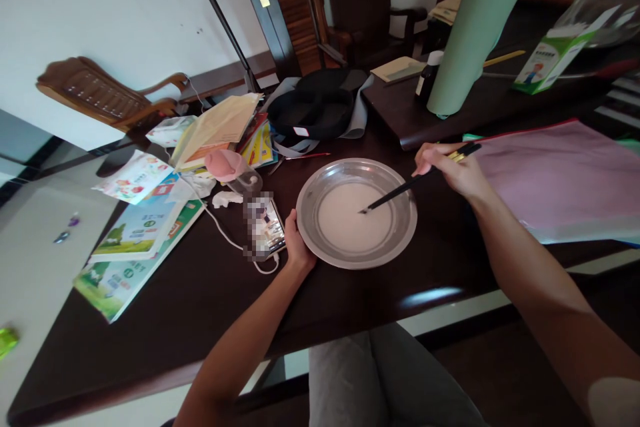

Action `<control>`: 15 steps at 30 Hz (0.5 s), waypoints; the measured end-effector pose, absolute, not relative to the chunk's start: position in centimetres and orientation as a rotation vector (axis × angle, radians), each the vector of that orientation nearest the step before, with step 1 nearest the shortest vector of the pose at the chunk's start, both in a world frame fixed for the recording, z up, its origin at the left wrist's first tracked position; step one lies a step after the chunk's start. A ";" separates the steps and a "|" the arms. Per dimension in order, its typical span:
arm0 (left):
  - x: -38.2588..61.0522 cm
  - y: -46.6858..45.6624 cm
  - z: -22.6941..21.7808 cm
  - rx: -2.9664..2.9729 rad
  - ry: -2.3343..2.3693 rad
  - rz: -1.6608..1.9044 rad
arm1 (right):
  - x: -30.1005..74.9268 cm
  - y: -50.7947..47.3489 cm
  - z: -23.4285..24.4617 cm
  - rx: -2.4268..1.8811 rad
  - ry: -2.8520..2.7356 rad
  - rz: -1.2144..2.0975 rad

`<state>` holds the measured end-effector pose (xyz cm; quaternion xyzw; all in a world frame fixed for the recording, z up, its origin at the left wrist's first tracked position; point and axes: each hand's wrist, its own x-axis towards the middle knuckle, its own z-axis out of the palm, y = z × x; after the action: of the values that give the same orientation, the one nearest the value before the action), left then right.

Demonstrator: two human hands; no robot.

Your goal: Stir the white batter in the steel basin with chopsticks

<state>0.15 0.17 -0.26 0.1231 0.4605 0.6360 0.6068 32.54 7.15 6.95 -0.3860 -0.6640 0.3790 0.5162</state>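
Note:
A round metal plate (pixel 400 240) sits on the dark wooden table (pixel 210 300) and holds a pale, milky liquid (pixel 350 217). My right hand (pixel 450 170) is closed around a pair of black chopsticks (pixel 400 192), whose tips dip into the liquid near its middle. My left hand (pixel 296 240) rests against the plate's left rim, fingers curled at the edge. A phone (pixel 265 227) with a white cable lies just left of that hand.
Books and booklets (pixel 145 227) are piled at the left, with a pink-capped bottle (pixel 233 170). A black bag (pixel 313 107) lies behind the plate. A tall green flask (pixel 475 33), a small box (pixel 547 60) and a pink folder (pixel 565 173) are at the right. Wooden chairs stand behind.

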 end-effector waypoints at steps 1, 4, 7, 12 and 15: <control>0.2 0.2 -0.3 0.280 1.057 1.470 | 32.6 7.2 6.9 -0.911 -1.592 0.941; 0.2 0.2 -0.3 0.274 1.037 1.467 | 32.1 6.9 6.9 -0.855 -1.708 1.056; 0.3 0.2 -0.3 0.273 1.033 1.461 | 31.7 6.8 7.0 -0.863 -1.785 0.986; 0.2 0.2 -0.2 0.272 1.039 1.456 | 32.7 7.1 6.9 -0.843 -1.541 0.955; 0.2 0.1 -0.2 0.269 1.050 1.452 | 32.3 6.8 7.0 -0.784 -1.659 1.077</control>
<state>0.19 0.15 -0.15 0.1170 0.4562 0.6307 0.6167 32.33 6.85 7.01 -0.3222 -0.6817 0.4426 0.4854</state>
